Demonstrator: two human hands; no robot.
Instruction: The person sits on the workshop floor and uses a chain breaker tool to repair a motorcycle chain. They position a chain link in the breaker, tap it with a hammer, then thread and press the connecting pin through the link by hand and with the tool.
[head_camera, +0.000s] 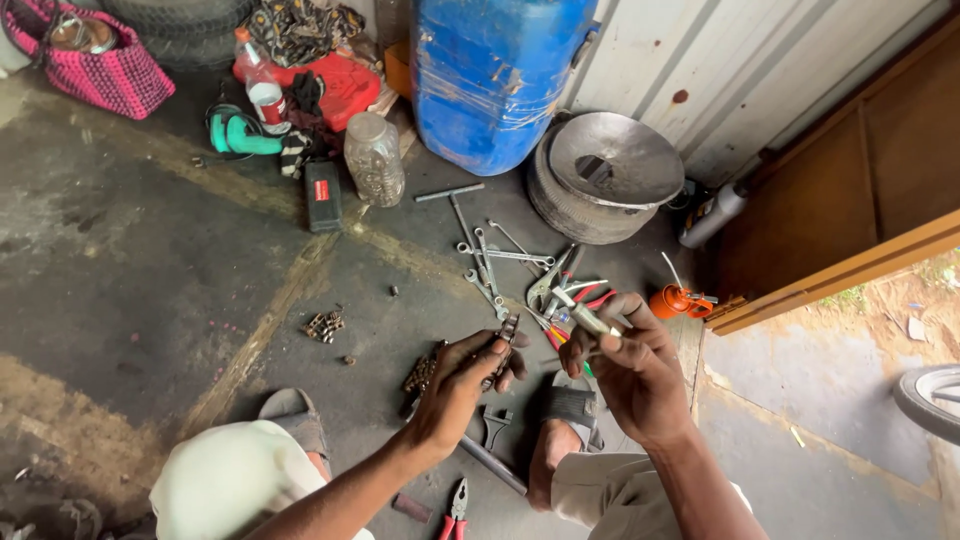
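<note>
My left hand (462, 385) grips a greasy roller chain (425, 372) that hangs from my fingers over the concrete floor, one end sticking up near my fingertips. My right hand (630, 365) is closed on a small silver hand tool with a green tip (585, 322), held beside the chain's upper end. Both hands are above my feet in dark sandals (575, 405).
Wrenches and a T-handle (487, 255) lie with red-handled pliers (570, 290) on the floor ahead. Behind stand a blue barrel (490, 75), a tyre with a metal bowl (600, 170), a plastic jar (374, 158) and an orange oil can (675, 300). More pliers (457, 510) lie by my knee.
</note>
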